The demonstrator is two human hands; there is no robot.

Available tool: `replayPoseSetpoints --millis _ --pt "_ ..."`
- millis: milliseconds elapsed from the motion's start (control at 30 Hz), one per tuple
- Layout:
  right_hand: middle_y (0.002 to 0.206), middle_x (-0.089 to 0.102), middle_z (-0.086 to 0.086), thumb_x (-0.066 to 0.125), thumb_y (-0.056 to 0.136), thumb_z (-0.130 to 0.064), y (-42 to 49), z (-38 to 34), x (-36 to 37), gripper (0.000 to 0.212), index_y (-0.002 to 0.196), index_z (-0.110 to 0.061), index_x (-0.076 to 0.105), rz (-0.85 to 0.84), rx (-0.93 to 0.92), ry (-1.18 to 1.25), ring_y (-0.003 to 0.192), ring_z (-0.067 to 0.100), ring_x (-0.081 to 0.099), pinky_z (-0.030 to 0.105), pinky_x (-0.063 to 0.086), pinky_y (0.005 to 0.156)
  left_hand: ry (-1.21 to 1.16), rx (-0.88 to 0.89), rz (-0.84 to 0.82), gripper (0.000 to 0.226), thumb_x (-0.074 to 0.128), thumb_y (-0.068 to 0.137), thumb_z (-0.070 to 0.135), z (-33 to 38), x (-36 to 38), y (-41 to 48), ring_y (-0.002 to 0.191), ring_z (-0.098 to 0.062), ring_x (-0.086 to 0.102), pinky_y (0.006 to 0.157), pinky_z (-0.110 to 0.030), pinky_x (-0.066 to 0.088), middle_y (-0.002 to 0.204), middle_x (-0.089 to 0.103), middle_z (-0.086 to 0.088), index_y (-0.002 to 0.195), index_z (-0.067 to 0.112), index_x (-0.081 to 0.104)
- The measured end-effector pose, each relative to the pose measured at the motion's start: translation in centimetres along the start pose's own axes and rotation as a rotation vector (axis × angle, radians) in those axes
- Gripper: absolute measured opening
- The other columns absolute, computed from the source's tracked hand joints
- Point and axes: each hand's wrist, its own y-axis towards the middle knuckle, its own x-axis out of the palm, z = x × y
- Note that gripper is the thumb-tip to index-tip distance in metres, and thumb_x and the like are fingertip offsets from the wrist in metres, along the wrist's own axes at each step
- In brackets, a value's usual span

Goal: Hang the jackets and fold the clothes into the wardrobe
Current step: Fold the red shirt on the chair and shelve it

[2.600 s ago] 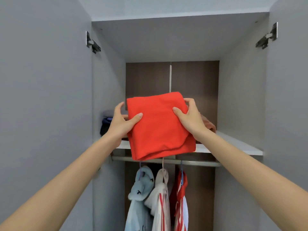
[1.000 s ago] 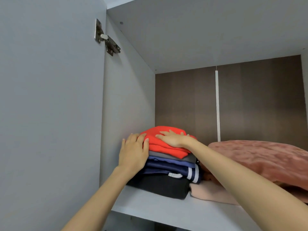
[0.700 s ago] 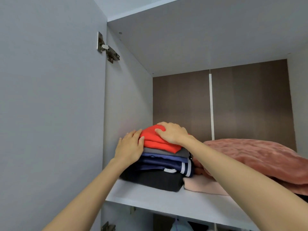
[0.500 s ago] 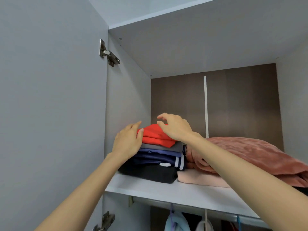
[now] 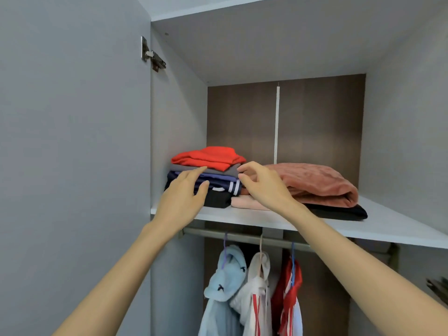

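**Wardrobe top shelf: clothes stacked, both hands free**

Head view: wardrobe open, door swung left w/ hinge showing. Top shelf, left end: folded stack w/ red top uppermost, then grey piece, navy striped piece, black piece at bottom. Just right of the stack: pink blanket over a pale pink cloth and a black cloth.

Left hand in front of stack, fingers nearly straight, gripping nothing; contact w/ the clothes can't be told. Right hand at stack's right edge, fingers loosely curled, holding nothing.

Below the shelf, rail carries 3 hung jackets: light blue jacket, white jacket w/ red stripes, red jacket.
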Motion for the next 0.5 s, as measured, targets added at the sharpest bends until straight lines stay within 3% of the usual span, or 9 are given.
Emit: replayPoseSetpoints --millis 133,367,500 --pt "0.116 0.067 -0.007 0.052 0.096 -0.027 -4.1 -0.9 -1.1 0.024 0.118 -0.023 0.061 -0.019 0.024 0.010 0.103 0.012 0.061 0.040 0.050 0.089 -0.038 0.000 -0.026 0.046 0.043 0.099 0.034 1.6 -0.5 -3.0 0.131 -0.018 0.042 0.106 -0.036 0.038 0.145 0.044 0.000 0.145 0.026 0.040" --pt "0.105 0.061 -0.020 0.050 0.096 -0.035 -12.9 -2.9 -2.6 0.025 0.120 -0.032 0.057 0.002 0.073 -0.066 0.087 0.007 0.058 0.035 0.050 0.078 -0.099 0.062 -0.049 0.044 0.043 0.100 0.034 3.6 -1.9 -9.7 0.129 -0.015 0.044 0.101 -0.033 0.038 0.143 0.046 0.005 0.143 0.027 0.043" --pt "0.115 0.064 -0.012 0.048 0.097 -0.036 -18.9 -5.0 -3.3 0.029 0.125 -0.028 0.056 0.012 0.105 -0.245 0.101 0.011 0.060 0.037 0.051 0.083 -0.058 0.121 -0.148 0.044 0.042 0.100 0.033 3.8 -2.6 -14.4 0.121 -0.018 0.048 0.099 -0.035 0.040 0.139 0.050 0.002 0.143 0.024 0.043"
